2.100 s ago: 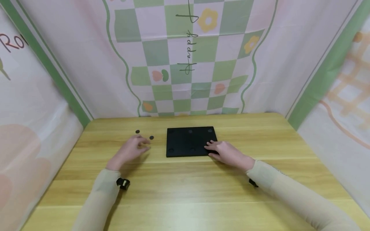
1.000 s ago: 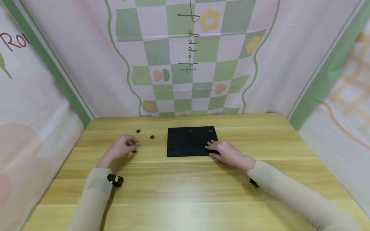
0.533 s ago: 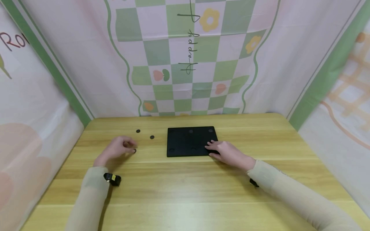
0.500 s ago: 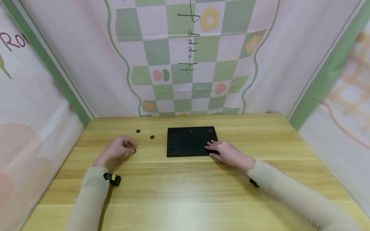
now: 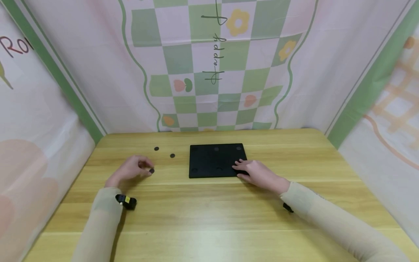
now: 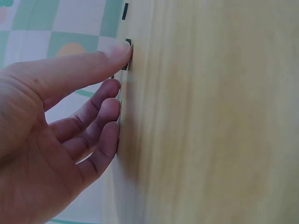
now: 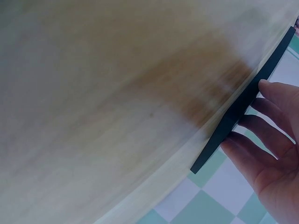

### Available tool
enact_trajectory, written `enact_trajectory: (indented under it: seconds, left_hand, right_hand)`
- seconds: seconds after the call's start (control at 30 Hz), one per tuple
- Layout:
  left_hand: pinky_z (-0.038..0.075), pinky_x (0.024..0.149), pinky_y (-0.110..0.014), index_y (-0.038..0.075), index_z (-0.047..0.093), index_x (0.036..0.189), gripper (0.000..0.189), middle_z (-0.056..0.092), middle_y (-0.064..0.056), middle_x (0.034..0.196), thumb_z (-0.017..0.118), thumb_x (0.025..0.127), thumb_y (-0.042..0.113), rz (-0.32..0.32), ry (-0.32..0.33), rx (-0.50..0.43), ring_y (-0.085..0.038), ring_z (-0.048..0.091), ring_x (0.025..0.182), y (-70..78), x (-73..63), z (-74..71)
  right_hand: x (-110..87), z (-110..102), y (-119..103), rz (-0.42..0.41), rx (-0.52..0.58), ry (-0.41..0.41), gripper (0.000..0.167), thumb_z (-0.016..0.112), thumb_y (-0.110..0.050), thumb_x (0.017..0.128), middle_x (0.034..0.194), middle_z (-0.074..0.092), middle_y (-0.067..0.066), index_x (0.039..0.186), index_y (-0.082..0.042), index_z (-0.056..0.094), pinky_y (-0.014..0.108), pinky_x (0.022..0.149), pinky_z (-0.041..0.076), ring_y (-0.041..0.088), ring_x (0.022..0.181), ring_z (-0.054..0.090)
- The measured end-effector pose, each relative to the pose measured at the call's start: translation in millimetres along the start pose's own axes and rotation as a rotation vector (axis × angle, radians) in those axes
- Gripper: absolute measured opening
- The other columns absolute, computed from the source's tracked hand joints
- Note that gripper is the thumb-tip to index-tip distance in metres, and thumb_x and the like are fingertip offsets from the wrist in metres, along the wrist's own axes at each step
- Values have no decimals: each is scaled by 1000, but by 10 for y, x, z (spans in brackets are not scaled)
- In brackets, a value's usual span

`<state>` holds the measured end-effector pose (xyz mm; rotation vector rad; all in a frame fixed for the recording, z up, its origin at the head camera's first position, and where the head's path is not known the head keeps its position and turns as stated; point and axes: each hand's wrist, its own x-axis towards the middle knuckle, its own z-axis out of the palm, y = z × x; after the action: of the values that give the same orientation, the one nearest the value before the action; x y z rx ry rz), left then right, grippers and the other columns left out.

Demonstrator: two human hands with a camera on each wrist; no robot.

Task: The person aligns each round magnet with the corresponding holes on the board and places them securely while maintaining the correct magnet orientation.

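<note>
My left hand (image 5: 132, 169), left of the board, pinches a small dark round disc (image 5: 152, 170) between thumb and index fingertip, low at the table. In the left wrist view the disc (image 6: 126, 56) appears edge-on behind the thumb tip, the other fingers loosely bent. My right hand (image 5: 258, 174) rests its extended fingers on the near right corner of a flat black rectangular board (image 5: 206, 158). Round spots mark the board; two along its far edge look greyer. In the right wrist view the fingertips touch the board's edge (image 7: 233, 114).
Two more dark discs, one farther back (image 5: 156, 148) and one nearer the board (image 5: 172, 155), lie on the wooden table (image 5: 203, 214). A green-and-white checked cloth (image 5: 209, 72) hangs behind the table, with printed cloth on both sides.
My left hand has moved left and slightly nearer, away from the two loose discs, to the third disc, which now shows between its fingertips. The right hand and board stay put.
</note>
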<state>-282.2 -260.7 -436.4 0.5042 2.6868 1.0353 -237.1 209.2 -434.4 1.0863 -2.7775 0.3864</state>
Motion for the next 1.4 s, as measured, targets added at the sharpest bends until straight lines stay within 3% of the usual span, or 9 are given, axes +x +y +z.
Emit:
enact_trajectory:
  seconds: [0.33, 1.4]
  left_hand:
    - [45, 74, -30, 10, 69, 97, 19, 64, -7, 98, 76, 79, 12, 4, -24, -31, -19, 54, 87, -32, 6, 0]
    - [45, 76, -33, 11, 68, 96, 18, 62, -6, 92, 75, 80, 14, -52, -78, -78, -21, 54, 84, -61, 35, 4]
  right_hand:
    - [1, -12, -3, 10, 3, -12, 32, 67, -16, 88, 123, 62, 19, 119, -4, 67, 46, 92, 49, 34, 117, 58]
    - [-6, -26, -17, 14, 8, -29, 33, 66, -16, 89, 124, 61, 20, 120, -4, 66, 46, 92, 49, 34, 118, 57]
